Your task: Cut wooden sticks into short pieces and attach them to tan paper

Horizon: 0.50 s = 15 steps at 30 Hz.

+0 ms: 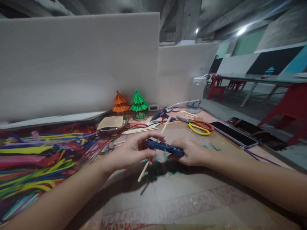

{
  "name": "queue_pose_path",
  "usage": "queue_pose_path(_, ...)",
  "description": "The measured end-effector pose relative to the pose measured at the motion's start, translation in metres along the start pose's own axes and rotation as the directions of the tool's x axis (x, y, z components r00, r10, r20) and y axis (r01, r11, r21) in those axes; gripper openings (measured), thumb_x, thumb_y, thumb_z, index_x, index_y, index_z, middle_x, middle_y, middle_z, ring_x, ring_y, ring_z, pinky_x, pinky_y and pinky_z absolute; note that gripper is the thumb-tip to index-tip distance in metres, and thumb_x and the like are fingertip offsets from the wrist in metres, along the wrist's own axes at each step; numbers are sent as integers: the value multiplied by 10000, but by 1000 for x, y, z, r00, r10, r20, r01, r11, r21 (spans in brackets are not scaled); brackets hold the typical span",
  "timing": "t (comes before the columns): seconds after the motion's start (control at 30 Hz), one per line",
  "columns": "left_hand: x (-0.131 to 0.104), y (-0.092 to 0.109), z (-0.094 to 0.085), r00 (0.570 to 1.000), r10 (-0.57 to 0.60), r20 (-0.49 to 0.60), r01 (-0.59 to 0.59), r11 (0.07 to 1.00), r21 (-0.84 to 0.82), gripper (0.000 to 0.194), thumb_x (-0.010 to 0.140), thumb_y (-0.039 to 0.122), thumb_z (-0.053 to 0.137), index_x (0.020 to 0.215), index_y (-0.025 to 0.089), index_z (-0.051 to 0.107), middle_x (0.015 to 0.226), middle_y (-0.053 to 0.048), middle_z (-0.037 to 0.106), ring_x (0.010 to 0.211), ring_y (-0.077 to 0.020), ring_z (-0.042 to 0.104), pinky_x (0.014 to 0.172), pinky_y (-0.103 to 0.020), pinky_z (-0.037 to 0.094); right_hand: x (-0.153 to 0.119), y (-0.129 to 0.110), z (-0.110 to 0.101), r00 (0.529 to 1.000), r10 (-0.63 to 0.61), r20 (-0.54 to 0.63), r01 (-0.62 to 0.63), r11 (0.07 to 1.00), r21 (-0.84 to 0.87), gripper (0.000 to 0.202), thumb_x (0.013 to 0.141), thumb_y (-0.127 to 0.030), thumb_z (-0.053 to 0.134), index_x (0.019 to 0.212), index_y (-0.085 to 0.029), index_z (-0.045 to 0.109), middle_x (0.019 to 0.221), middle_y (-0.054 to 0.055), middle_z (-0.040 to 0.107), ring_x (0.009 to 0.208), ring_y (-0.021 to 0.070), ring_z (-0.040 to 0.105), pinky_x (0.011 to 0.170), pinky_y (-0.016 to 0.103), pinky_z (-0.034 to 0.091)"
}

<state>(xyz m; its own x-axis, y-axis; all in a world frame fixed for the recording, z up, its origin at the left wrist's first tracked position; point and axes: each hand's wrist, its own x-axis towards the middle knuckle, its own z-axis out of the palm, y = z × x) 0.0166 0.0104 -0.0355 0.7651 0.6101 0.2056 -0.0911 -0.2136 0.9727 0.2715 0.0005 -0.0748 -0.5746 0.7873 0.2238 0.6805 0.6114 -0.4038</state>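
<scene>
A thin wooden stick [143, 172] slants through the fingers of my left hand [130, 152], which are closed around its middle. My right hand [192, 151] grips a dark blue plier-like tool [165, 147]. The tool's far end reaches my left fingers and crosses the stick there; whether its jaws touch the wood is hidden. Both hands are above the middle of the table. Just beyond them, a blue glue gun [161, 114] lies with a clear glue stick in its back. More pale sticks [140, 130] lie flat to its left.
Colourful craft strips [35, 163] cover the left side. Orange [120, 103] and green [139, 103] small tree-shaped models stand behind, near a round dish [126, 121]. Scissors [199, 127], a phone [233, 133] and a water bottle [194, 94] are to the right. A white panel [79, 64] rises behind.
</scene>
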Motion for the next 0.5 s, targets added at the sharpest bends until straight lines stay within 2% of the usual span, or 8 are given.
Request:
queue_pose_path(0.13, 1, -2, -4, 1000, 21, -11, -21, 1000, 17, 390, 875, 145, 720, 1239, 237, 615, 1185, -51, 622, 716, -68, 607, 637, -206, 564, 2, 3, 2, 999, 23, -27, -22, 999, 27, 364, 874, -515, 649, 732, -181, 629, 712, 34, 665, 642, 162, 566, 601, 269, 354)
queue_pose_path(0.3, 2, 6, -22, 990, 81, -118, -63, 987, 150, 452, 886, 170, 706, 1318, 232, 586, 1330, -99, 597, 692, -59, 609, 610, -196, 550, 2, 8, -4, 988, -7, -153, -23, 981, -195, 317, 874, -493, 645, 869, -176, 630, 868, 83, 687, 787, 223, 604, 683, 307, 395)
queue_pose_path(0.37, 1, 12, -29, 978, 143, -150, -118, 980, 159, 494, 899, 181, 699, 1367, 255, 559, 1428, -114, 548, 695, -53, 607, 612, -193, 558, 3, 9, -6, 990, 2, -139, -42, 957, -286, 291, 861, -432, 661, 965, -161, 637, 959, 117, 691, 882, 264, 619, 750, 344, 423)
queue_pose_path(0.5, -6, 23, -30, 968, 222, -116, -205, 968, 145, 540, 908, 145, 704, 1392, 337, 562, 1490, -80, 514, 709, -51, 606, 623, -195, 583, 7, 12, -2, 998, 41, -56, -60, 916, -396, 321, 801, -326, 711, 1057, -145, 639, 1048, 142, 682, 980, 307, 614, 842, 394, 445)
